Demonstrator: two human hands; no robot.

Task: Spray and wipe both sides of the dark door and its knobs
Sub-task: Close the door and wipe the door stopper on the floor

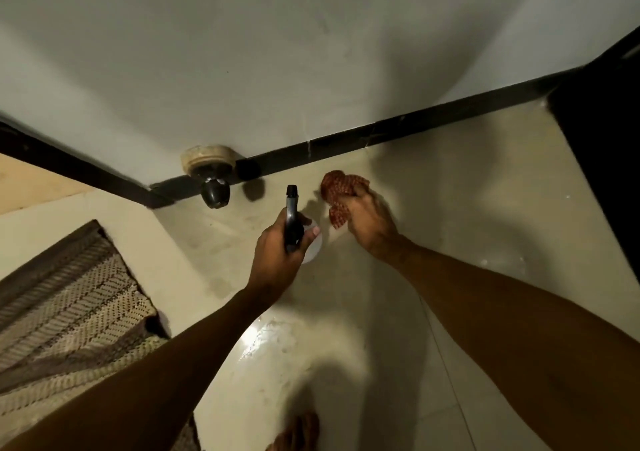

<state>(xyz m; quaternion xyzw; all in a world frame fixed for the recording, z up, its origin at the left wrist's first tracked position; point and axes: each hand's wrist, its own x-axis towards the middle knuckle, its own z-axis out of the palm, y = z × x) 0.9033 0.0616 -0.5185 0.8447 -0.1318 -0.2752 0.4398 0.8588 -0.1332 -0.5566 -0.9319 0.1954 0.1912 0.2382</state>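
Note:
My left hand (277, 253) grips a spray bottle (292, 218) by its black trigger head, the nozzle pointing away from me; the white body shows below my fingers. My right hand (367, 222) holds a bunched red checked cloth (341, 187) just right of the nozzle. A dark round knob (215, 192) on a beige round base sticks out of the pale surface (277, 69) ahead, a little left of the bottle. A dark panel (609, 159), possibly the door, fills the right edge; I cannot tell for sure.
A black skirting strip (398, 132) runs along the foot of the pale surface. A woven striped mat (69, 298) lies on the glossy beige floor (450, 208) at the left. My bare foot (294, 433) shows at the bottom edge.

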